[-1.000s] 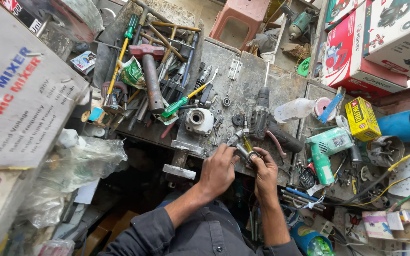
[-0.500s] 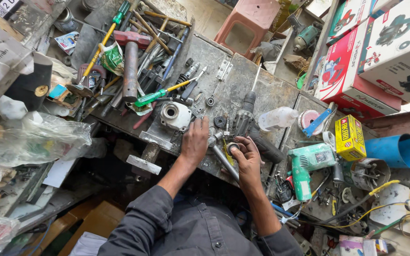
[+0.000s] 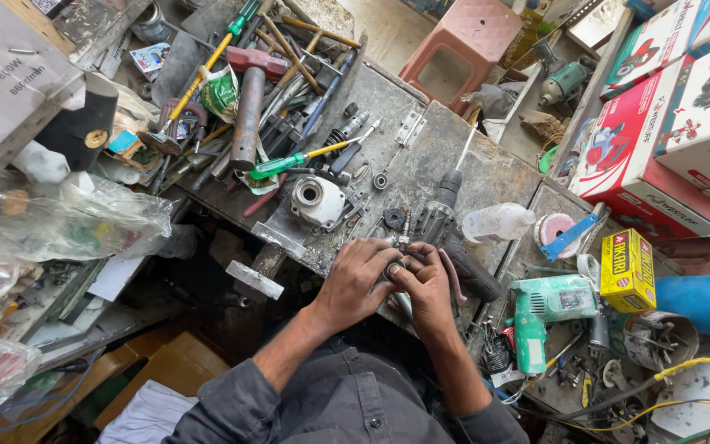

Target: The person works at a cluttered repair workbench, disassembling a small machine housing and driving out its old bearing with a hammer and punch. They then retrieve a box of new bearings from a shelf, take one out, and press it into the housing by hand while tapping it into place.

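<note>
My left hand (image 3: 357, 282) and my right hand (image 3: 426, 286) meet at the near edge of a grimy metal workbench (image 3: 486, 177). Together they pinch a small round metal ring part (image 3: 393, 269) between the fingertips. Just beyond the fingers lies a dark power drill (image 3: 454, 238) with its bit pointing away. A silver motor housing (image 3: 316, 200) sits to the left of the hands, and a small black gear (image 3: 393, 218) lies just above them.
A heap of screwdrivers, a hammer (image 3: 248, 107) and other tools fills the bench's far left. A green power tool (image 3: 536, 316), yellow box (image 3: 624, 261), clear bottle (image 3: 496, 222) and tangled wires lie right. Red-and-white cartons (image 3: 667, 123) stack at far right; plastic bags (image 3: 59, 222) left.
The camera has swung left and down across the bench. My hands stay together at the bench edge, fingers shifting around the small part; the plier-like tool seen earlier is no longer visible.
</note>
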A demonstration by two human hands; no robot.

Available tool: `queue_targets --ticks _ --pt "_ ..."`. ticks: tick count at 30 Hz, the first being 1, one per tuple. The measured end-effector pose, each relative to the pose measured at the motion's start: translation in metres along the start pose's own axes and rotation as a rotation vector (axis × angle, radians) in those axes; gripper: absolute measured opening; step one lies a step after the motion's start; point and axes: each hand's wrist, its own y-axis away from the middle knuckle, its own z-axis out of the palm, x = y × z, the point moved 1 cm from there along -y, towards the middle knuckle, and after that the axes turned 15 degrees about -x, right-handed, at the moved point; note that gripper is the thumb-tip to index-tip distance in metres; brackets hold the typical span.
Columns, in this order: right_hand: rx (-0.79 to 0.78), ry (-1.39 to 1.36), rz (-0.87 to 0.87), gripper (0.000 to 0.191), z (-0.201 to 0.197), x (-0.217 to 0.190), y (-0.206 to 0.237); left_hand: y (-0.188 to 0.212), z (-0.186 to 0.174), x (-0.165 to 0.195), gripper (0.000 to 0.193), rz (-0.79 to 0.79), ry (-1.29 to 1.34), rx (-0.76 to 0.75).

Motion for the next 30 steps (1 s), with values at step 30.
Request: queue_targets --ticks 30 --pt "-0.341 -0.31 0.031 0.075 0.02 -0.039 0.027 0.018 -0.042 0.021 0.064 0.049 0.374 0.06"
